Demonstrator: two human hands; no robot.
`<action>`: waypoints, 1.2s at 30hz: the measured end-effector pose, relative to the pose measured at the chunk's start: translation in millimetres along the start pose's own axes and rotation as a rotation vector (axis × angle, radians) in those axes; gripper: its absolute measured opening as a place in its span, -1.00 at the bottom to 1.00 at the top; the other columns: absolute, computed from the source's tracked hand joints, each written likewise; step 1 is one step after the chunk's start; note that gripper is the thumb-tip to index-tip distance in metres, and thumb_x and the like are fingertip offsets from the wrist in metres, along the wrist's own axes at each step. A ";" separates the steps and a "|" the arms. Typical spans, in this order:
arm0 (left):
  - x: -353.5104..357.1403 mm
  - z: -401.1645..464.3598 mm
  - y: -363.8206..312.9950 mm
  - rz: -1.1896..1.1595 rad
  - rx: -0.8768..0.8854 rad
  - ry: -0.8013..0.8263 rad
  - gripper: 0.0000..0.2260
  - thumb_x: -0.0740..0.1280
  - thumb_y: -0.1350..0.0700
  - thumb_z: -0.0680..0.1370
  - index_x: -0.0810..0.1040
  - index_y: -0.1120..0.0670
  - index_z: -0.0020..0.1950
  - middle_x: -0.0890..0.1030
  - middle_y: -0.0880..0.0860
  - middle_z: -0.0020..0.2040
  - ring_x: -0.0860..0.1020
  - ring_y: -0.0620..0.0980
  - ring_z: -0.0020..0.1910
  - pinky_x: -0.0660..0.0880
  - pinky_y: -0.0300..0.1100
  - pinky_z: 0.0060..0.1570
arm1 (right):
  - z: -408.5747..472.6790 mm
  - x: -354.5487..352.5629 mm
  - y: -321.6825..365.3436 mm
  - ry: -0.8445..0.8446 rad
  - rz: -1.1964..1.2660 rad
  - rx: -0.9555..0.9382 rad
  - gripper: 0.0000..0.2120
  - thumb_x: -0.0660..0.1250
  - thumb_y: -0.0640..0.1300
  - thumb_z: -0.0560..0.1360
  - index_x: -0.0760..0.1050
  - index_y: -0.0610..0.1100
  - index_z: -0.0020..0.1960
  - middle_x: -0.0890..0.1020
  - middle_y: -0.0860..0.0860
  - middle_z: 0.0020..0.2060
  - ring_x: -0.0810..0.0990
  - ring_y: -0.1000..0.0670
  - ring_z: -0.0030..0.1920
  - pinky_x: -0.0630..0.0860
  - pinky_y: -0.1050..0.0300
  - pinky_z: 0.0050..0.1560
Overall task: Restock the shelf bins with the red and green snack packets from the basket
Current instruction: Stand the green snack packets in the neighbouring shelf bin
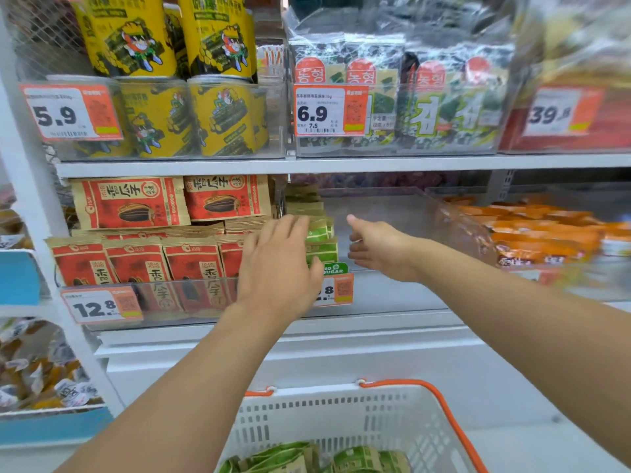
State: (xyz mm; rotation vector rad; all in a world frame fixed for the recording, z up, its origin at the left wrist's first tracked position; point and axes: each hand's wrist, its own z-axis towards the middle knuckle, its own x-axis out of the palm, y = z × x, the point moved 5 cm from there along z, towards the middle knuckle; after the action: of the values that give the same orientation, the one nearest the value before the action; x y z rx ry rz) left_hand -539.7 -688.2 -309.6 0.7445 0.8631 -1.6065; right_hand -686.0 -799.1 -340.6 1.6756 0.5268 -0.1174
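Shelf [341, 163]: white steel, clear bins along the front edge. Red bin [143, 298] at the left end is full of red packets [136, 261]. Green bin [392, 291] at mid-shelf is mostly bare; a short stack of green packets [319, 233] sits against its left wall. Orange packs [539, 233] fill the bin to the right.

Basket [307, 414] below the shelf, white with orange handles, green packets [368, 460] left in it.

Left hand [280, 264]: fingers straight, laid on the green stack, gripping nothing. Right hand [379, 247]: relaxed, empty, inside the green bin.

Handling guess: packets light, paper-foil, crinkly and floppy, contents loose. Pinch several by the top seam or flat sides; stand them upright against the stack.
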 end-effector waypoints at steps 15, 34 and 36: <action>18.7 2.7 15.6 -0.044 -0.019 0.231 -0.42 0.14 0.01 0.66 -0.01 0.08 0.63 0.01 0.02 0.63 0.05 0.00 0.59 0.21 -0.06 0.46 | 5.7 34.9 23.7 0.091 0.281 0.099 -0.50 0.04 0.16 0.54 0.55 -0.18 0.12 0.65 -0.14 -0.10 0.61 -0.11 -0.21 0.54 0.07 -0.09; 11.1 8.8 10.0 -0.016 0.031 0.034 -0.77 0.29 0.32 0.55 0.54 0.11 0.17 0.54 0.05 0.07 0.53 0.11 0.06 0.55 0.05 -0.04 | -9.6 40.5 38.8 0.205 0.321 0.128 -0.19 -0.01 0.47 0.53 0.17 -0.06 0.58 0.26 -0.17 0.54 0.42 -0.22 0.41 0.46 -0.21 0.34; 9.3 5.3 7.2 -0.054 0.047 0.041 -0.67 0.28 0.30 0.57 0.49 0.10 0.31 0.51 0.07 0.22 0.51 0.14 0.15 0.55 0.10 0.04 | -17.7 32.3 32.3 0.014 0.138 0.048 -0.22 -0.02 0.45 0.54 0.29 -0.09 0.52 0.39 -0.13 0.44 0.42 -0.20 0.40 0.40 -0.17 0.38</action>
State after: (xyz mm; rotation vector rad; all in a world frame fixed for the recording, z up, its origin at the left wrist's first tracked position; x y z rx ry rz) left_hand -534.5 -698.4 -315.6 0.7958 0.8840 -1.6690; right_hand -648.1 -776.0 -319.8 1.7550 0.4195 -0.0177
